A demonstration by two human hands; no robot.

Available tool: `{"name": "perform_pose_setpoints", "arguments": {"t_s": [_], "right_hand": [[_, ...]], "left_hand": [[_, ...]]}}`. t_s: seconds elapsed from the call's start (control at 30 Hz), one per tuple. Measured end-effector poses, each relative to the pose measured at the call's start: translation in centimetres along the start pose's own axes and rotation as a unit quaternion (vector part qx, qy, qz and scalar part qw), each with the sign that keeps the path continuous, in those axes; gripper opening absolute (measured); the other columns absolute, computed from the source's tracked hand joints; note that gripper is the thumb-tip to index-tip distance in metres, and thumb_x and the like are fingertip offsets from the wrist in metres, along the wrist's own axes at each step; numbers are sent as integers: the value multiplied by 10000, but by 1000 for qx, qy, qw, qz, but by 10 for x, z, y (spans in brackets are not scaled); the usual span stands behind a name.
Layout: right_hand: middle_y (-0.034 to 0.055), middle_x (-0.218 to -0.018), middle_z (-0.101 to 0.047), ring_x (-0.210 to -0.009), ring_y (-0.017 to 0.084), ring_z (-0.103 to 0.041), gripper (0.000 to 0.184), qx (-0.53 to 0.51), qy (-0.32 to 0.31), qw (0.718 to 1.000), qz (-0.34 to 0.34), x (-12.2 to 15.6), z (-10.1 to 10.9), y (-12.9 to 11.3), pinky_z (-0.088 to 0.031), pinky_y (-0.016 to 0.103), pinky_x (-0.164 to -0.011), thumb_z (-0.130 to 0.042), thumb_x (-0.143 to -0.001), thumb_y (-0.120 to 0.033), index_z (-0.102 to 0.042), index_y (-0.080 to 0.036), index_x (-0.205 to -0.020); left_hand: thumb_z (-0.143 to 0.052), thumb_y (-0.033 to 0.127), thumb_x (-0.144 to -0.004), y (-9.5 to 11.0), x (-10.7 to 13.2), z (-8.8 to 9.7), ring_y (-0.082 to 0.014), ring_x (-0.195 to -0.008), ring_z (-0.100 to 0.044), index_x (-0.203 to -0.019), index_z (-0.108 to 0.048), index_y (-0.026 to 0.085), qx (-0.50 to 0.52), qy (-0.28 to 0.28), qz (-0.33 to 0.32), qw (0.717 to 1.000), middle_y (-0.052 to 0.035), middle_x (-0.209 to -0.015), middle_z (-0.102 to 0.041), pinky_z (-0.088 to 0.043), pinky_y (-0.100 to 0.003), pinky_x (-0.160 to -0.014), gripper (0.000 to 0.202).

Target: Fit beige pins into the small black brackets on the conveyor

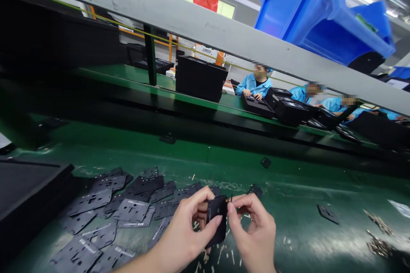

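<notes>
Head view, looking down across a green tabletop. The left hand grips a small black plate by its left edge, fingers curled behind and thumb across the face. The right hand is closed at the plate's upper right corner, thumb and forefinger pinched on it or on a tiny bit there, too small to make out. The plate stands nearly upright between the hands, just above the tabletop.

Left of the hands lies a loose, overlapping pile of flat black perforated sheets, some with pale strips on them. A black box sits at the far left, beside the pile. Pale scraps are scattered under the hands, a single black sheet lies apart to the right, and a heap of metallic scraps sits near the right edge.

Beyond a grey beam, a raised green conveyor carries black cases. Co-workers in blue smocks sit along its far side, and blue bins rest overhead.
</notes>
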State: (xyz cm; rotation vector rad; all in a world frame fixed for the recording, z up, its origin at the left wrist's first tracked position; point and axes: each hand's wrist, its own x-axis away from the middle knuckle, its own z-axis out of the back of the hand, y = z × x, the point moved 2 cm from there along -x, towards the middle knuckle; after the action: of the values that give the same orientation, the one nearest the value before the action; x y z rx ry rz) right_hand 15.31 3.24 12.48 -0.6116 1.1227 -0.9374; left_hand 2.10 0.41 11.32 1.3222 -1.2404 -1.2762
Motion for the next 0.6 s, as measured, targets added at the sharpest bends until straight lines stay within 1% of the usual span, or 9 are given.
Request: {"name": "perform_pose_setpoints", "arguments": {"t_s": [0.07, 0.17, 0.27, 0.43, 0.6], "right_hand": [[29, -672, -634, -583, 146, -575, 102, 4, -6, 1000, 5, 0, 0, -1, -440, 242, -521, -589, -774, -208, -567, -195, -676], [32, -683, -634, -612, 151, -578, 112, 1, -32, 999, 4, -2, 0, -1, -444, 240, -536, -583, -785, -208, -566, -193, -676], [33, -688, -627, -629, 152, -576, 124, -28, -57, 998, -25, -4, 1, 2, -450, 235, -543, -589, -791, -227, -576, -186, -674], [18, -657, -606, -610, 143, -565, 143, -103, -65, 988, -93, -8, 2, 3, -452, 231, -556, -633, -767, -278, -599, -179, -670], [25, -670, -604, -609, 144, -564, 144, -115, -85, 984, -105, -7, 2, 4, -453, 234, -544, -634, -772, -283, -598, -174, -685]], "left_hand": [[-567, 240, -780, -1, 0, 0, -83, -531, -427, -707, -406, 177, -14, 0, -3, 1000, 41, -608, -459, -323, -163, -480, 187], [-549, 240, -792, -3, 0, 0, -89, -532, -425, -718, -407, 182, -24, -2, -7, 1000, 41, -614, -444, -323, -170, -483, 170], [-540, 225, -797, -3, 1, 1, -89, -531, -416, -719, -410, 183, -29, 1, -12, 1000, 43, -607, -436, -319, -168, -482, 158], [-528, 232, -811, -2, 5, 1, -89, -534, -410, -718, -401, 185, -31, -1, -19, 999, 45, -602, -429, -331, -169, -494, 165], [-527, 245, -819, -1, 5, 1, -92, -529, -416, -723, -400, 188, -38, -1, -23, 999, 43, -594, -437, -348, -177, -500, 169]]}}
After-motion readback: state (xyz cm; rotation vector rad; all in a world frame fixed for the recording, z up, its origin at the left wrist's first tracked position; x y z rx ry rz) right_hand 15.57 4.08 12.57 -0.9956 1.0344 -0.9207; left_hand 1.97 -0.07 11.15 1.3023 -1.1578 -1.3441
